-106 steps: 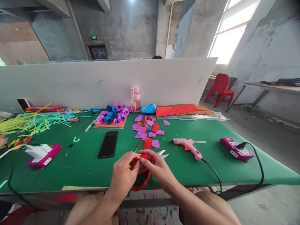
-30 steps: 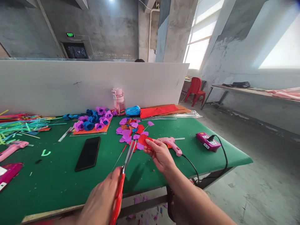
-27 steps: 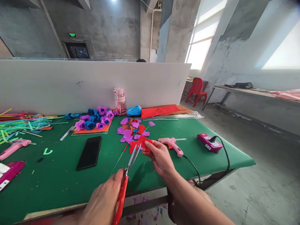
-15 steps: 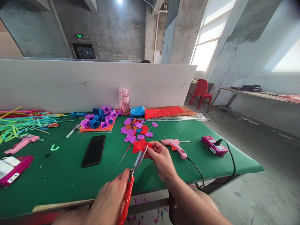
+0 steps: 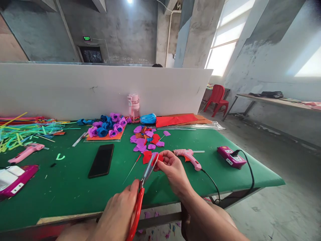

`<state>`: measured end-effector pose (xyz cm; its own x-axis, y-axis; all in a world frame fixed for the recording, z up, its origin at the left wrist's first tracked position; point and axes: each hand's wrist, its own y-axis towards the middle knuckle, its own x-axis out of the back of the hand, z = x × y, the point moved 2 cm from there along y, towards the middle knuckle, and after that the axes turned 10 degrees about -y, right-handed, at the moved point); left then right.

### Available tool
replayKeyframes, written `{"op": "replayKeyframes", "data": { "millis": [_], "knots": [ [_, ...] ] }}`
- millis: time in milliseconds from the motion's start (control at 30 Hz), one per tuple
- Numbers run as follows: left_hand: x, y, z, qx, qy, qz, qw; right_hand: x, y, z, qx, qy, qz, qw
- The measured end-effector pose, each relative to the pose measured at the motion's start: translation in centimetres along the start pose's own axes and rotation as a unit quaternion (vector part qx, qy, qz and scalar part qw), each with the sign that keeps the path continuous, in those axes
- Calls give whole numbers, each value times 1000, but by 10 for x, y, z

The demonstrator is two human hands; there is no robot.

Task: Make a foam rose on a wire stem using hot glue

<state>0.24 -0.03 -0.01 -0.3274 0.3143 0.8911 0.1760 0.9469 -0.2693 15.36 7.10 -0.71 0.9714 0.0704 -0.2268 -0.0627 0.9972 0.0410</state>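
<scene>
My left hand (image 5: 117, 214) grips the red handles of a pair of scissors (image 5: 142, 187), whose silver blades point up and away toward a small red paper piece (image 5: 157, 158). My right hand (image 5: 173, 169) pinches that red piece just above the green table (image 5: 75, 187). The blade tips meet the paper's edge. A red cut-out (image 5: 146, 156) lies on the table just left of the blades. A pile of purple and red petals (image 5: 146, 139) sits beyond.
A black phone (image 5: 101, 160) lies left of centre, with a thin red-tipped wire (image 5: 132, 167) beside it. A pink glue gun (image 5: 188, 156) and magenta power strip (image 5: 229, 156) lie right. Finished blue and purple paper flowers (image 5: 107, 125), coloured straws (image 5: 25, 130), a second glue gun (image 5: 25, 152), white divider board (image 5: 100, 88).
Earlier both hands held the red piece together near the table edge. Since then my left hand took up the scissors, and the blades have closed in on the paper held by my right hand.
</scene>
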Motion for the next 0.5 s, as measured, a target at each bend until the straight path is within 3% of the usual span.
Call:
{"op": "replayKeyframes", "data": {
  "millis": [233,500],
  "knots": [
    [7,0,-6,24,1,25,999,3,2,-2,5,-16,5,1000],
    [-5,6,8,-11,-45,-13,999,2,2,-3,2,-4,2,1000]
  ]
}}
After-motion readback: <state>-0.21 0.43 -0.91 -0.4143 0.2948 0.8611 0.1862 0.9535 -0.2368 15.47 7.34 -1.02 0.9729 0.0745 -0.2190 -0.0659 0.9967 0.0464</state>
